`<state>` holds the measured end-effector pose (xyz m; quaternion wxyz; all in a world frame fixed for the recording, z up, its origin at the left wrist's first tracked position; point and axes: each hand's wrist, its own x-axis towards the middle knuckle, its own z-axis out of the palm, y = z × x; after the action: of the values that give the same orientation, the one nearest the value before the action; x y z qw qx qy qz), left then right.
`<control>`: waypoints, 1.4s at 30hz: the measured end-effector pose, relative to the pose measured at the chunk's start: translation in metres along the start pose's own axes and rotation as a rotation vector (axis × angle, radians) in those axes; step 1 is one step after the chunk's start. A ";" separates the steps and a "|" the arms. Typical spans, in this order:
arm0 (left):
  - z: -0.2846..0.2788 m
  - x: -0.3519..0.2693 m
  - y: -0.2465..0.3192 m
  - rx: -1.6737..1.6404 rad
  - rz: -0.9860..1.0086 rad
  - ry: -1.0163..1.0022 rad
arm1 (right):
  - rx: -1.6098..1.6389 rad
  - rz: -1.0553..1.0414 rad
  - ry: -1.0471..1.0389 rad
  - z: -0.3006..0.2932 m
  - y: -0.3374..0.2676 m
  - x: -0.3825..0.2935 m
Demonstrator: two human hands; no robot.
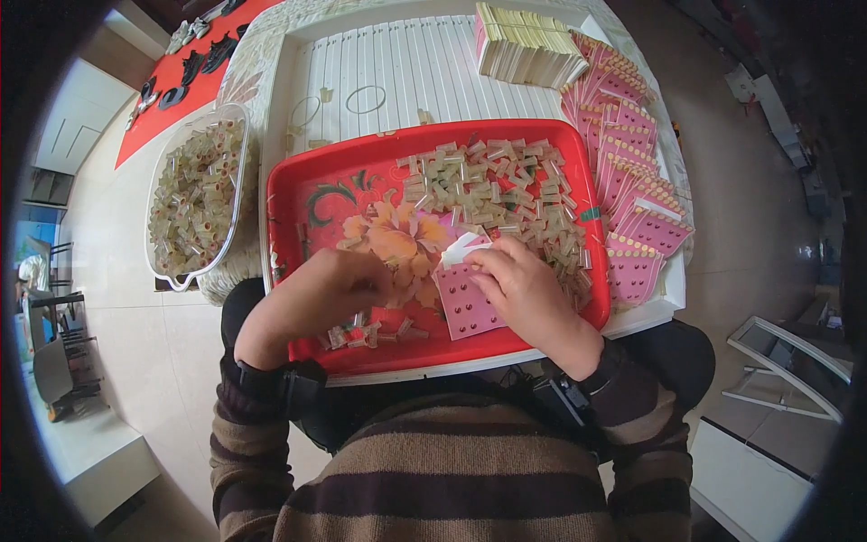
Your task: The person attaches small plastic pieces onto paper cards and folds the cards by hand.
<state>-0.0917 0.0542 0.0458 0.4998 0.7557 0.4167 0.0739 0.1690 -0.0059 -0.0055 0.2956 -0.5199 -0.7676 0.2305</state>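
Observation:
In my right hand (532, 291) is a pink printed card (467, 301) with rows of small dark red marks. A white flap or strip (465, 249) shows at its top edge, by my fingertips. My left hand (332, 288) hovers over the left part of a red floral tray (318, 196). Its fingers are curled and slightly blurred, and what may be between them is hidden. Many short clear plastic tubes (501, 176) fill the tray's right side. A few more tubes (372, 334) lie along its near edge, below my left hand.
A clear tub (196, 196) of tubes with reddish ends stands at left. Stacked cards (528, 47) sit at the back of the white slatted board (406, 61). Fanned pink cards (633, 217) line its right edge. Rubber bands (366, 99) lie on the slats.

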 end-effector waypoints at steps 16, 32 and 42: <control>0.062 0.071 0.009 0.480 0.270 0.404 | -0.251 -0.163 0.009 0.006 -0.003 0.000; 0.063 0.046 0.009 -0.114 0.250 0.387 | 0.831 0.342 0.069 -0.004 -0.003 0.010; 0.066 0.044 0.013 -0.028 0.348 0.436 | 0.656 0.323 0.032 -0.002 0.003 0.007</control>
<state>-0.0213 0.0368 0.0106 0.3886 0.7751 0.3774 0.3252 0.1701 0.0020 -0.0048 0.4185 -0.5153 -0.5561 0.5001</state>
